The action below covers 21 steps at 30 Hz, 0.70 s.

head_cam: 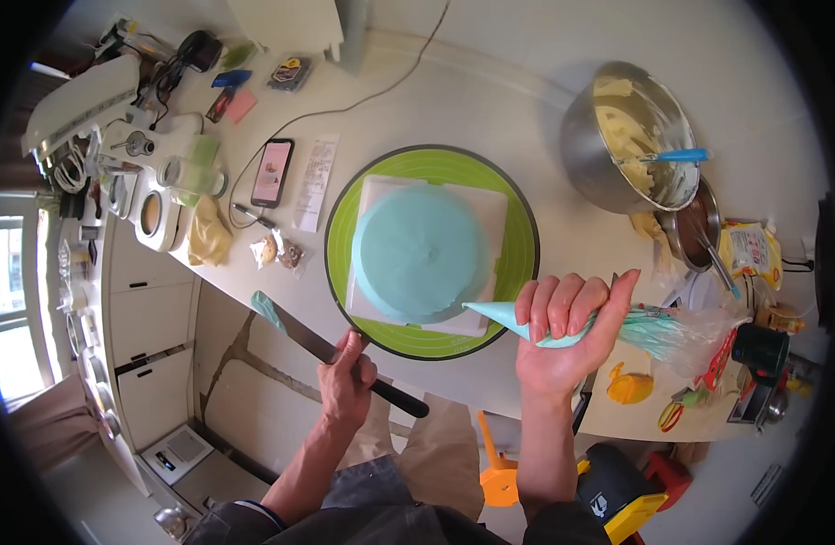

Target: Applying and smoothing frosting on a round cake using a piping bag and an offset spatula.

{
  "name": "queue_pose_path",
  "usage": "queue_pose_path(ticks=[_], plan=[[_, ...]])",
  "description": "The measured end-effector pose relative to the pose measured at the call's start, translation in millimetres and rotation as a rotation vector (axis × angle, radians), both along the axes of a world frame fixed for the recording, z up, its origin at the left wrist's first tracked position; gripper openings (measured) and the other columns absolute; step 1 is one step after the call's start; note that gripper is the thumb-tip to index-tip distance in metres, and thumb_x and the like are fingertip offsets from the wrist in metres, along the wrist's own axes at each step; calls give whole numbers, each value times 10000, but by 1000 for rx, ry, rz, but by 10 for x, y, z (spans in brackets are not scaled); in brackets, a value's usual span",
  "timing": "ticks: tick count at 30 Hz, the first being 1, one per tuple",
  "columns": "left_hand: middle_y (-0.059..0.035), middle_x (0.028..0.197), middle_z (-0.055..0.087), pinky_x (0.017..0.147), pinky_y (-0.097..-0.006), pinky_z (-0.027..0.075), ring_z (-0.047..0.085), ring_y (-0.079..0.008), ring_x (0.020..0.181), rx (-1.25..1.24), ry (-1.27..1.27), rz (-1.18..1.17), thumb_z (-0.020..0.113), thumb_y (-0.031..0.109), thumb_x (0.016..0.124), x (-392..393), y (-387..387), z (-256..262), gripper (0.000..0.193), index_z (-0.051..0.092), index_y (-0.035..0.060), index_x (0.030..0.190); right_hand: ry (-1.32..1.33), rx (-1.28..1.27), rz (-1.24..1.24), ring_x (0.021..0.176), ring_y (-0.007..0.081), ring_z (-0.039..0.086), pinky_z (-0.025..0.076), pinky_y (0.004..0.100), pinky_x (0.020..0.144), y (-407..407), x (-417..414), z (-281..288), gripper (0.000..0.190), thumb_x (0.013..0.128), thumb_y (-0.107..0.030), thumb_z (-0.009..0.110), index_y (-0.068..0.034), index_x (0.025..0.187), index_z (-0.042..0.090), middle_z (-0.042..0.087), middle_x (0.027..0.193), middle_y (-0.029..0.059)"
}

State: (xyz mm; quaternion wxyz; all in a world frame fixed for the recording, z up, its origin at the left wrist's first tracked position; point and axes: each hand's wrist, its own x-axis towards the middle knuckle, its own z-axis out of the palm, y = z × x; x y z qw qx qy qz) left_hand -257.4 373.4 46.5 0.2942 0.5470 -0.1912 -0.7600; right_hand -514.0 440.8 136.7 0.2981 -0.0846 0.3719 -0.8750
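Note:
Before me a round cake covered in pale blue cream (424, 252) rests on a white square board (489, 204). Beneath the board lies a round green mat with a dark rim (346, 225). My left hand (346, 381) grips the black handle of an icing spatula (308, 340), whose tip carries a smear of blue cream. The spatula is held off the cake, at the near left. My right hand (567, 327) squeezes a clear piping bag of blue cream (499, 315). Its pointed tip is by the cake's lower right edge; whether it touches cannot be told.
A steel bowl of pale cream (581, 150) with a blue-handled spatula stands back right, beside a smaller bowl with a whisk (697, 225). A phone (273, 173), paper slip (316, 182) and cable lie left. Wrapped sweets (274, 252) sit near the front edge. An orange stool (500, 484) stands below.

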Motion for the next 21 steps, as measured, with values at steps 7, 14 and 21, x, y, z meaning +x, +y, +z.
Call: queue_pose_path(ticks=[7,14,21], plan=[[-100,1088,674,515,-241,320,415,-67,538,7,-33,-92,591,207,1063,-73,67,54,262,595,-9,1210,-30,42,-18,387,174,336,401,360,467,-74,-9,-20,654,1130,-499,227,-152,584,322,335,496,2],[-115,1135,705,530,-248,346,440,-92,565,-48,-36,-56,670,230,1025,7,-47,-50,481,566,-104,1355,-23,42,-51,380,169,326,389,356,464,-103,-142,8,629,1135,-451,248,-159,580,303,328,492,4],[-126,1109,702,525,-250,342,439,-93,556,-68,-74,6,659,222,1033,1,-84,-13,463,568,-103,1350,6,24,-55,400,169,333,391,352,494,-168,-253,15,625,1136,-444,251,-158,584,308,332,502,4]])
